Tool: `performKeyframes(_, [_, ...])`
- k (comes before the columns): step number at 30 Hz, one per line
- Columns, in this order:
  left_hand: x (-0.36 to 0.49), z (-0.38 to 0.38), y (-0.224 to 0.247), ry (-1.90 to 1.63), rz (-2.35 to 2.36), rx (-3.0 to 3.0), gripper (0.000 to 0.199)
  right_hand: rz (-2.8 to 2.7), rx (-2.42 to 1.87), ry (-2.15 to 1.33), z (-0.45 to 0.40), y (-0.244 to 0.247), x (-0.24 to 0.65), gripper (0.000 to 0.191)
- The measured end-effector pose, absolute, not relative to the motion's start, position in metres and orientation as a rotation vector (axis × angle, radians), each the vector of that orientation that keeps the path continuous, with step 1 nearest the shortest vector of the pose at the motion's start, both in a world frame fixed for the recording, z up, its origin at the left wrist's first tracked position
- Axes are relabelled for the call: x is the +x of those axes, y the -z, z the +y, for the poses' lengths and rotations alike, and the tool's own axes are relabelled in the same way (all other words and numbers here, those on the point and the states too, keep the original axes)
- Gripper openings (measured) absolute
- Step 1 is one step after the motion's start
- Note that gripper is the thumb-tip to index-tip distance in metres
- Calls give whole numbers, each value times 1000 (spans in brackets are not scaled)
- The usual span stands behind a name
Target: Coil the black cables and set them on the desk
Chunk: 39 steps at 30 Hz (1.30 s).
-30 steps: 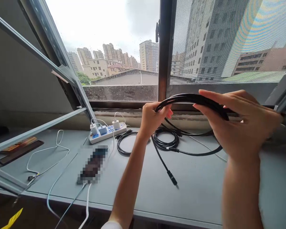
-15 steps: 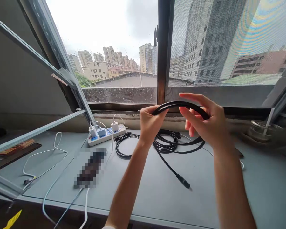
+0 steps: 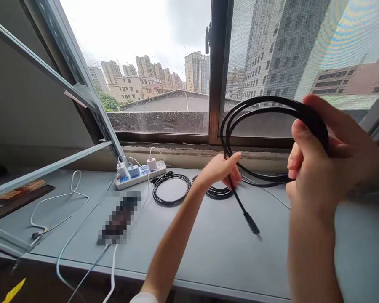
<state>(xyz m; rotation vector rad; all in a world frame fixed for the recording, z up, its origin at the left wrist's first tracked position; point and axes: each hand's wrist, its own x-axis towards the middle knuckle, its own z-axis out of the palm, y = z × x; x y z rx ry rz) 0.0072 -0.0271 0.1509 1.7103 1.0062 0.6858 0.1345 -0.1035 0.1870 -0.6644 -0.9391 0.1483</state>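
Note:
A black cable [image 3: 271,99] is wound in a few loops and held up in front of the window. My right hand [image 3: 331,155] is closed round the bundled loops at their right side. Lower and to the left, my left hand [image 3: 221,170] has its fingers curled round the cable's hanging part, its thumb pointing right. Below it dangles the free end with a black plug [image 3: 252,224], metal tip downward, over the grey desk [image 3: 227,256]. Behind my left hand lies a coiled black cable [image 3: 219,195], partly hidden. Another black coil [image 3: 169,203] rests beside it.
A white power strip [image 3: 140,176] with chargers stands near the sill. A pixelated device [image 3: 120,221] with cords lies at left centre. Farther left are a white cable [image 3: 60,195], a dark phone-like slab [image 3: 23,202] and a metal rack frame [image 3: 50,172].
My right hand has moved right, up and nearer with the loops, which now open wider. My left hand has slid from the loops' top down to the hanging part. The plug shifted slightly right and up.

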Motion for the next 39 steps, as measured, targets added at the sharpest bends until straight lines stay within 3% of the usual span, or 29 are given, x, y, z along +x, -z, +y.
performKeyframes(4, [10, -35, -155, -327, 750, 1704, 69, -946, -658, -82, -103, -183, 112, 30])
performKeyframes(10, [8, -25, -147, -248, 489, 1562, 61, -987, -496, -131, -97, -175, 105, 21])
performKeyframes(13, [11, -13, -138, -491, 448, 1534, 47, -969, -417, -157, -80, -170, 111, 21])
performKeyframes(17, [19, -3, -134, -1066, 416, 1370, 29, -757, -408, -523, -48, -164, 113, 41])
performKeyframes(22, [15, 0, -143, -1468, 293, 1057, 21, -646, -597, -946, -12, -152, 114, 37])
performKeyframes(29, [-19, 0, -159, -1475, 455, 1290, 29, -1026, -773, -463, -2, -137, 114, 67])
performKeyframes(33, [-36, 5, -159, -1470, 649, 1491, 41, -1233, -826, -231, -3, -130, 114, 56])
performKeyframes(39, [-48, 7, -159, -1268, 742, 1692, 49, -1401, -737, -223, 0, -127, 114, 52])
